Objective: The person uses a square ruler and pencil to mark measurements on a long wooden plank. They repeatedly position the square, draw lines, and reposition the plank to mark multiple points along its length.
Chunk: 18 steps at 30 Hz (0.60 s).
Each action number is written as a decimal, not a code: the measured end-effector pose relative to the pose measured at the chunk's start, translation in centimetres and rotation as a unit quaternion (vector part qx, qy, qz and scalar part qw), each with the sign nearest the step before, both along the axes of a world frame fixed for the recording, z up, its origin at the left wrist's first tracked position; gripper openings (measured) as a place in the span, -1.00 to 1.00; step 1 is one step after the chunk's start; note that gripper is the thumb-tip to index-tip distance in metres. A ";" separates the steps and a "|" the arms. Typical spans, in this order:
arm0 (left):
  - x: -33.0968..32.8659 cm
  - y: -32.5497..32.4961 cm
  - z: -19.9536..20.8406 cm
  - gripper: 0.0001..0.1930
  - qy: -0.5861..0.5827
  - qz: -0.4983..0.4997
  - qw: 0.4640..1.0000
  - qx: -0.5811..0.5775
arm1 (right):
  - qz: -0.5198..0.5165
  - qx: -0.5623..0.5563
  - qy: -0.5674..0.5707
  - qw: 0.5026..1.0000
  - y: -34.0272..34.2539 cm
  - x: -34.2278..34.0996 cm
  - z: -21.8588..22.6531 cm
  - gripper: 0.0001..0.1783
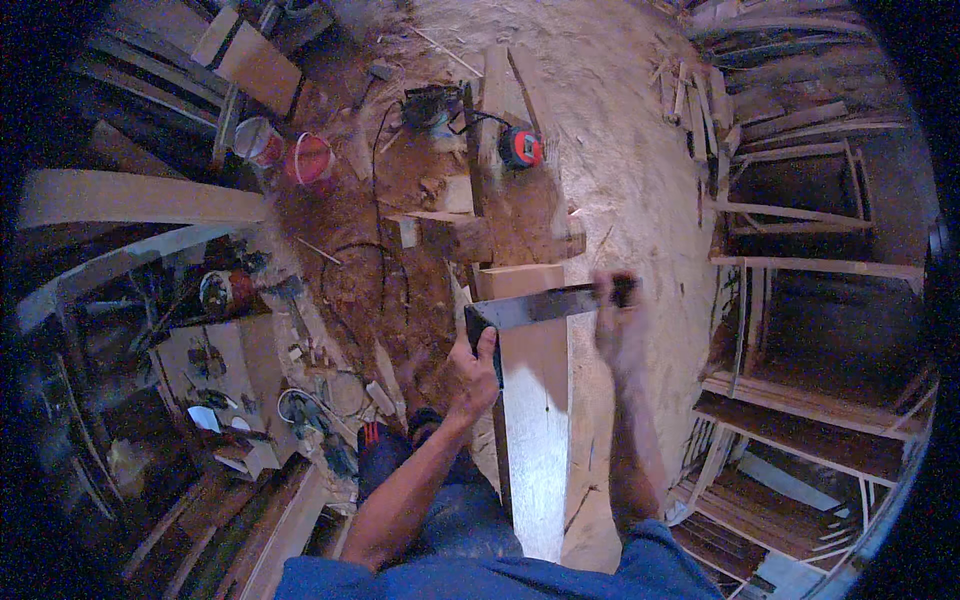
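A long wooden board (535,400) runs away from my body, its near part brightly lit. Across it lies the metal blade of a try square (545,307). My left hand (474,372) is closed on the square's dark stock at the board's left edge, thumb pressed up against it. At the blade's right end is my right hand (622,325), smeared by motion. A dark brownish shape shows at its fingers, too blurred to name.
Beyond the board, a red and black tape measure (521,148) rests on wood. Two buckets (311,158) stand at the far left. Wooden frames (800,215) line the right side. A cluttered box (225,370) sits at left, and a dark cord (378,180) crosses the dusty floor.
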<state>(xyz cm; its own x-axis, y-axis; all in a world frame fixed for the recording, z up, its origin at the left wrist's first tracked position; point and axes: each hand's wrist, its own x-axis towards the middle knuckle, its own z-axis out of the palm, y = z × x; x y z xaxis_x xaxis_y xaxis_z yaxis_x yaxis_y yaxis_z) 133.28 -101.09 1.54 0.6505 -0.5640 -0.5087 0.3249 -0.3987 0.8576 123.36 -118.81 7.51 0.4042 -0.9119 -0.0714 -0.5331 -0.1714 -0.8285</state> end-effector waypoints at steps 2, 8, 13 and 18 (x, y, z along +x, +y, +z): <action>-0.5 0.0 -1.1 -0.43 -0.010 0.021 1.000 -0.008 | -0.042 -0.043 0.020 0.998 -1.0 -0.8 1.9 -0.76; -2.9 1.7 -2.2 -0.61 -0.043 0.040 0.997 -0.051 | -0.095 -0.088 -0.095 0.987 -0.2 -3.4 1.9 -0.75; -4.3 3.7 -1.6 -0.50 -0.051 0.012 0.998 -0.047 | -0.114 -0.063 -0.125 0.983 1.9 -4.3 1.1 -0.78; -3.4 2.7 -1.2 -0.49 -0.067 0.027 0.996 -0.050 | -0.139 -0.074 -0.122 0.980 2.5 -3.8 1.6 -0.76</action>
<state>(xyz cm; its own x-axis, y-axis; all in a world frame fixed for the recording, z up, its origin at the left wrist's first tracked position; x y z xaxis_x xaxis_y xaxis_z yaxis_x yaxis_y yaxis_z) 129.90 -98.44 0.33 0.7392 -0.5697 -0.3592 0.2238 -0.2952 0.9289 119.54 -116.26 9.14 0.1278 -0.9821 0.1386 -0.3654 -0.1765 -0.9140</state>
